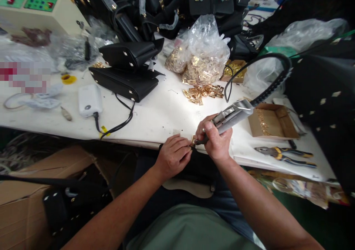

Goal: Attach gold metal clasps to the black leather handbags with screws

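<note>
My right hand (215,139) is closed round a grey powered driver (231,115) whose black ribbed cable (273,82) arches up to the right. The tool's tip meets a small gold metal fitting (193,139) at the table's front edge. My left hand (173,154) pinches that fitting, its fingers closed, against a black bag piece (199,167) lying in my lap. Loose gold fittings (203,92) lie on the white table (155,117) just beyond my hands.
Clear plastic bags of gold hardware (199,56) and stacked black handbags (127,71) lie farther back. A cardboard tray (273,122) and yellow-handled pliers (285,154) sit at the right. A white power adapter (89,100) lies left; cardboard boxes (33,191) stand below.
</note>
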A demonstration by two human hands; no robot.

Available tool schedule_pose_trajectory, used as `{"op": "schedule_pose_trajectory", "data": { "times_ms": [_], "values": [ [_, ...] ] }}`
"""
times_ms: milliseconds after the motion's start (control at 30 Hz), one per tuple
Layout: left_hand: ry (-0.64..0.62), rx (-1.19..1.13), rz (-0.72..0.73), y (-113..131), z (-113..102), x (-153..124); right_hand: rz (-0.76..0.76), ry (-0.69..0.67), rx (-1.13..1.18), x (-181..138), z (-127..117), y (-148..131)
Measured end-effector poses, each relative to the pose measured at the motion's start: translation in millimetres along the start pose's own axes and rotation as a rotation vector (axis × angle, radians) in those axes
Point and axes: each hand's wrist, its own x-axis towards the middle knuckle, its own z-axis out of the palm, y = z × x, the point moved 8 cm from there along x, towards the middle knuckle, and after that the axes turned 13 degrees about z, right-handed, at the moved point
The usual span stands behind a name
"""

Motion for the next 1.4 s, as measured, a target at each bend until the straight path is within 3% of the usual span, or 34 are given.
{"op": "schedule_pose_trajectory", "data": {
  "times_ms": [400,633,967,1400],
  "values": [
    [-0.078,0.006,0.022,1,1,-1,-0.021,0.126,0.128,-4,-6,-4],
    [-0.11,-0.019,-0.012,-1,2,-2,-0.075,0.093,0.196,-10,-2,-11],
    [-0.111,-0.025,-0.009,-1,3,-3,-0.046,0.032,-0.085,-7,16,-11],
    [-0.105,-0.03,-0.018,-1,1,-1,-0.06,0.076,-0.062,-6,10,-13]
  ]
}}
